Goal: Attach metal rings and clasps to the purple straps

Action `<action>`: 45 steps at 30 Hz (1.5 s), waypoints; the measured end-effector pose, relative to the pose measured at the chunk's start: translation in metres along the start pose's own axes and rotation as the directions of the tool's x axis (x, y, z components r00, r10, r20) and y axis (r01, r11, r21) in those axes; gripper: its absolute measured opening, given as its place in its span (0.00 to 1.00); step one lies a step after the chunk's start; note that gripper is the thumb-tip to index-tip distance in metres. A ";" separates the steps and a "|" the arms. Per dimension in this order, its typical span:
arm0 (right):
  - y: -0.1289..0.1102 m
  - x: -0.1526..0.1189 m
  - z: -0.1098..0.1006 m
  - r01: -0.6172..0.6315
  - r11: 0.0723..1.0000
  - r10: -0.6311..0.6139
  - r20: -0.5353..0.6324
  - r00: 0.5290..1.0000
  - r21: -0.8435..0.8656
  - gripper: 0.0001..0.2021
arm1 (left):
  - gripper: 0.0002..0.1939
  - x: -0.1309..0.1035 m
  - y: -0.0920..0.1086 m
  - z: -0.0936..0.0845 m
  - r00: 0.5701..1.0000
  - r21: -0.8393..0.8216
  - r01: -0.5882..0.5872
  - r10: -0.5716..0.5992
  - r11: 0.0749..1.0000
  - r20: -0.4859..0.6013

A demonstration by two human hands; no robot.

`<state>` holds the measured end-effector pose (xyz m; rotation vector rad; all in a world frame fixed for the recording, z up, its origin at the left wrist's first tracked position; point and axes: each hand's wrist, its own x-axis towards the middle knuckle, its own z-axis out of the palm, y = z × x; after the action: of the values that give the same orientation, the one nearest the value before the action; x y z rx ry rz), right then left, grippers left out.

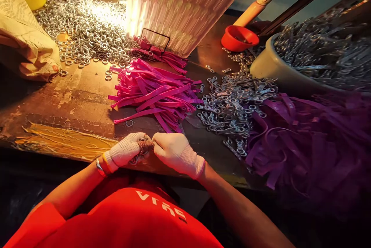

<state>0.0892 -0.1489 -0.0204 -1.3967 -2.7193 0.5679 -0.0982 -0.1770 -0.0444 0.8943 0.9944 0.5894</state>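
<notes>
My left hand (124, 151), in a white dotted glove, is closed around several metal rings (135, 159) at the table's front edge. A brown, ridged, wrapped piece (145, 146) shows at its fingertips; whether it is held or wound on a finger, I cannot tell. My right hand (175, 153), also gloved, is pinched closed against the end of that piece, and its fingers hide whatever they hold. Just beyond the hands lies a pile of magenta straps (156, 95) with small holes at their ends. A single ring (129, 123) rests on the table near the left hand.
Loose metal rings (95, 31) are heaped at the back left, beside a paper sack (26, 35). Metal snap hooks (232, 101) lie right of the straps. A bucket of metal parts (269, 62) and a purple strap heap (313, 147) fill the right. A ribbed translucent panel (179, 4) stands behind.
</notes>
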 end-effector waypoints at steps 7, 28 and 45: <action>-0.029 -0.016 0.029 -0.303 0.756 0.386 -0.022 0.922 0.581 0.15 | 0.20 0.009 -0.013 0.006 0.998 -0.319 -0.034 0.016 0.947 -0.060; -0.039 0.061 0.049 0.213 0.977 -0.205 -0.183 0.962 0.023 0.06 | 0.23 -0.045 0.011 -0.054 0.940 -0.779 -0.244 -0.057 0.578 -0.337; -0.038 -0.024 0.076 0.360 0.932 -0.347 -0.169 0.923 0.051 0.10 | 0.10 -0.091 -0.128 -0.020 0.853 -0.890 0.371 -0.476 0.264 0.215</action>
<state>0.0592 -0.2118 -0.0754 -0.8573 -2.6898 0.5103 -0.1531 -0.3067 -0.1168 -0.4528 0.7516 0.5909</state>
